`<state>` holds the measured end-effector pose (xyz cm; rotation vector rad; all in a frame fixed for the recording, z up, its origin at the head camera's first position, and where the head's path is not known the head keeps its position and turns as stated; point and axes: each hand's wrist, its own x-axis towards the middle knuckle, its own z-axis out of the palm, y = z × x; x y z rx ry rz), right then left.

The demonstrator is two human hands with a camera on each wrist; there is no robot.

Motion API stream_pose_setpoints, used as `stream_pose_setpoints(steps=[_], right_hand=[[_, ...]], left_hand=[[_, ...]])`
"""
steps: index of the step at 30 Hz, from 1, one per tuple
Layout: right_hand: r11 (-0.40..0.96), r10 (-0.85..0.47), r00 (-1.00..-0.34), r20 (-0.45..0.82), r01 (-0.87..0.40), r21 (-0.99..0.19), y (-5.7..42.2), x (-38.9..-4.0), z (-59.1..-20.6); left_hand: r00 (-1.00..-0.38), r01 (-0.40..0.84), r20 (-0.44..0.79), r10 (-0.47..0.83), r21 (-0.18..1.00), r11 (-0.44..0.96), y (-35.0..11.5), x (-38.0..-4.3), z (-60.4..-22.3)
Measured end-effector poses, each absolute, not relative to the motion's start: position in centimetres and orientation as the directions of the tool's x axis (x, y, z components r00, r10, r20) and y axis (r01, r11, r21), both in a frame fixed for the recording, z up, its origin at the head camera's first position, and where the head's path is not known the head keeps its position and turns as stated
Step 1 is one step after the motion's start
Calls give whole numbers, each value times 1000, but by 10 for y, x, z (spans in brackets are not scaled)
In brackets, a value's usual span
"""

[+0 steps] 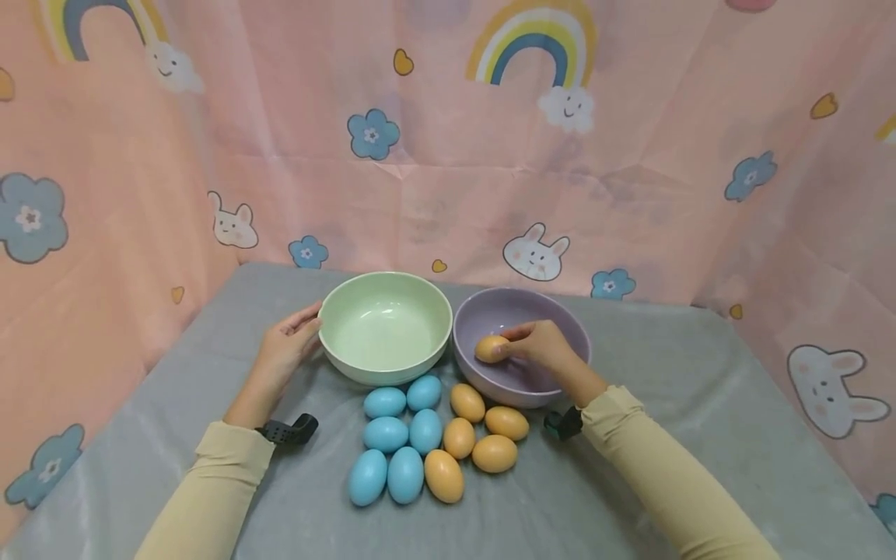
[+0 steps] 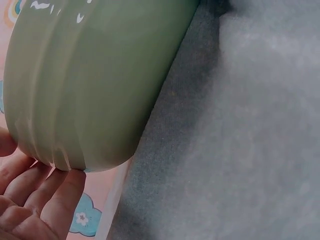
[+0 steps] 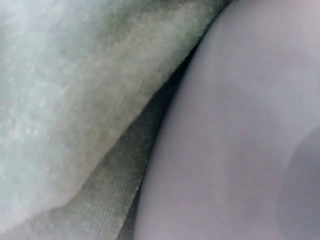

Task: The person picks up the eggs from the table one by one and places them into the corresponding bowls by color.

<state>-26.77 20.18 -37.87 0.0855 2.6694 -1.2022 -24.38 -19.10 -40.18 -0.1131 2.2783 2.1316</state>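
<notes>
My right hand (image 1: 542, 346) pinches a yellow-orange egg (image 1: 491, 349) between thumb and fingers, inside the hollow of the purple bowl (image 1: 577, 330). At the left side of the green bowl (image 1: 385, 330), my left hand (image 1: 285, 342) touches the outer wall with its fingertips, the thumb close to the rim. The left wrist view shows those fingers (image 2: 65, 195) fairly straight against the green wall. Several blue eggs (image 1: 386, 434) and several yellow-orange eggs (image 1: 495, 453) lie in front of the bowls. Only the purple bowl's outer wall (image 3: 225, 140) and grey cloth show in the right wrist view; the right hand is out of it.
Both bowls stand side by side on a table under a grey cloth (image 1: 665, 435). A pink printed curtain (image 1: 448, 194) surrounds the back and sides. A dark strap (image 1: 290, 429) is on the left wrist and another (image 1: 563, 422) on the right.
</notes>
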Motion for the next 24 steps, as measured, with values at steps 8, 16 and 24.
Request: stream_pose_setpoints(steps=[8,16,24], right_hand=[[672,-54,-974,-221,129,-730,202,-265,-380],[708,-76,-974,-213,98,-699,200,-266,-378],[613,-62,-993,-99,40,-789,206,-257,-370]], left_hand=[[-996,-86,-84,-35,995,48,-190,-244,-405],[-996,-83,-81,-38,994,65,-190,-245,-404],[-995,-92,-89,-50,993,74,-190,-245,-400]])
